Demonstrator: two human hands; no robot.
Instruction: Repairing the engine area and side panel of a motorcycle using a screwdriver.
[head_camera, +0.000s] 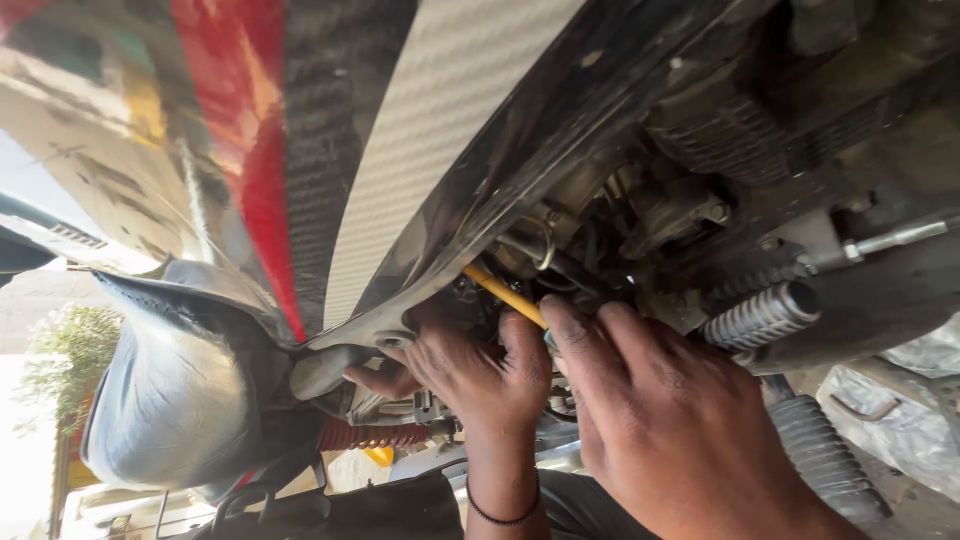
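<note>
Right hand (670, 420) fills the 5 o'clock corner, its grip closed round the thin yellow plastic-handled tool (505, 293), which points toward 10 o'clock into the motorcycle's black engine bay (600, 215). Left hand (470, 375) cups beside it, holding nothing visible; steadying the shaft there should help.

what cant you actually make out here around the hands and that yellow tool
- Head view: the tip of the yellow tool is lost in the dark engine parts.
- Its handle end is covered by the right hand and left hand.
- The left hand's fingertips are tucked behind the black side panel.
- The right wrist is cut off by the bottom edge.
- The red spring is partly hidden by the left hand.
</note>
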